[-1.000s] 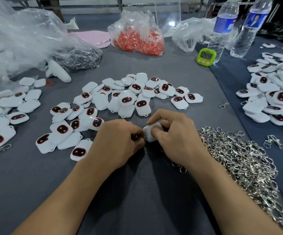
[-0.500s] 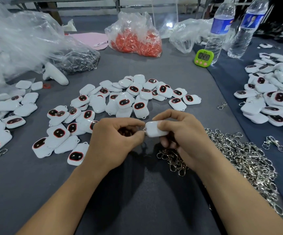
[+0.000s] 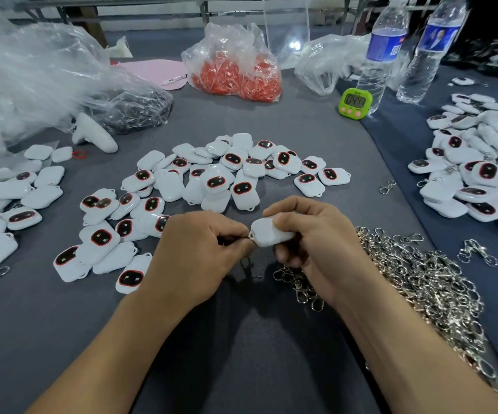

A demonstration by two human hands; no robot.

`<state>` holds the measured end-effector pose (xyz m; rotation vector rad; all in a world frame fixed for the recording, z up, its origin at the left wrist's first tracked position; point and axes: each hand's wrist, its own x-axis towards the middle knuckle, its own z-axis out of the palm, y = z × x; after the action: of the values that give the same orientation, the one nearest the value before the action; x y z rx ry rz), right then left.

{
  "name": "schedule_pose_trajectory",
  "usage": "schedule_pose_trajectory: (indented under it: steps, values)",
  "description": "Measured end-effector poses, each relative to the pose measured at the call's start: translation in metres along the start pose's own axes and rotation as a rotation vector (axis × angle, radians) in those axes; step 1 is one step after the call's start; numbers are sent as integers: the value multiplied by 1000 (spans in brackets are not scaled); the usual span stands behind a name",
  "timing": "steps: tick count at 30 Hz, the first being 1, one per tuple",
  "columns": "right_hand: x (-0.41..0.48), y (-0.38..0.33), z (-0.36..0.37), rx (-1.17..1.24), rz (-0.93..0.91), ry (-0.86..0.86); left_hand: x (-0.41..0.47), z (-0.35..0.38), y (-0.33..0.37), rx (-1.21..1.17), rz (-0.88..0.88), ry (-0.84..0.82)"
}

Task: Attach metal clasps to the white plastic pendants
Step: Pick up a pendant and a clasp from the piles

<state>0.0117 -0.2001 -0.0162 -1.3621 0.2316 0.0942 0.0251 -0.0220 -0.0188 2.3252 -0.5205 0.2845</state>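
My right hand grips a white plastic pendant, back side up, its loop pointing left. My left hand pinches a small metal clasp right at that loop; most of the clasp is hidden by my fingers. A spread of white pendants with dark red-rimmed faces lies just beyond my hands. A big heap of silver metal clasps lies to the right of my right wrist, and some trail under my right hand.
More pendants lie at the left and on the dark blue cloth at the right, some with clasps on. At the back stand a bag of orange parts, clear plastic bags, a green timer and two water bottles.
Both hands have lifted slightly off the table and turned; the pendant is now more exposed between them, with the clasp at its loop. The clasp chain below my right hand has come into view.
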Motion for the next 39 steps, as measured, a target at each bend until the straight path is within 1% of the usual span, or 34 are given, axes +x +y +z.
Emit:
schedule_pose_trajectory:
  steps: [1,2,3,5,6,7,9,11,12,13,14,16,17,18,19,20,21,23,25,27,29,30,31,32,34,35,36,37,38,39]
  values:
    - [0,0,1,23,7,5,-2,2,1,2,9,53]
    - [0,-1,1,53,25,5,-2,4,2,-91,-45,74]
    - [1,-2,1,87,49,0,-1,6,4,-250,-140,63]
    - [1,-4,0,147,82,-17,2,8,6,-596,-345,-26]
    - [1,-4,-1,165,84,-22,3,8,7,-695,-407,-69]
    - [1,-4,0,179,81,-23,5,9,7,-739,-432,-95]
    - [0,-3,1,208,61,-20,6,9,6,-729,-428,-107]
    - [-1,-2,2,205,22,-3,7,8,5,-629,-382,-69]
    - [-1,-2,2,174,-9,18,6,7,4,-527,-333,-41]
    - [-2,-1,3,107,-58,50,5,5,4,-396,-268,-20]
    - [-4,1,4,-11,-129,92,4,4,4,-227,-192,-18]
    - [-7,6,8,-328,-287,175,3,4,6,179,8,-31]
    - [-8,8,11,-434,-343,192,2,5,6,343,104,-28]
    - [-9,9,13,-470,-365,196,2,7,5,420,157,-20]
    - [-8,9,14,-445,-352,196,1,8,3,421,173,-2]
    - [-7,8,13,-365,-310,192,1,7,2,357,151,9]
    - [-5,6,11,-245,-252,183,1,6,2,205,80,24]
    - [-1,0,7,-1,-121,138,2,9,3,-202,-136,20]
    - [-1,-2,6,144,-30,79,3,13,7,-460,-255,-22]
    - [-2,-2,6,219,7,39,3,15,10,-593,-299,-71]
    - [-3,-2,6,232,8,44,4,14,9,-614,-296,-82]
    - [-4,-3,6,210,-10,61,4,12,7,-555,-270,-67]
    - [-4,-3,6,153,-48,89,3,10,6,-441,-218,-50]
    - [-6,-1,8,50,-109,130,1,9,5,-250,-138,-39]
    - [-11,5,13,-274,-266,223,-1,7,7,298,48,-20]
    - [-14,8,17,-427,-345,258,-1,7,9,483,133,-3]
    - [-16,11,20,-525,-407,277,-1,8,10,569,189,11]
    - [-16,12,22,-553,-433,294,-1,9,11,580,211,31]
    - [-15,11,21,-517,-416,305,-3,10,10,522,194,60]
    - [-13,9,19,-415,-364,303,-4,11,11,397,135,84]
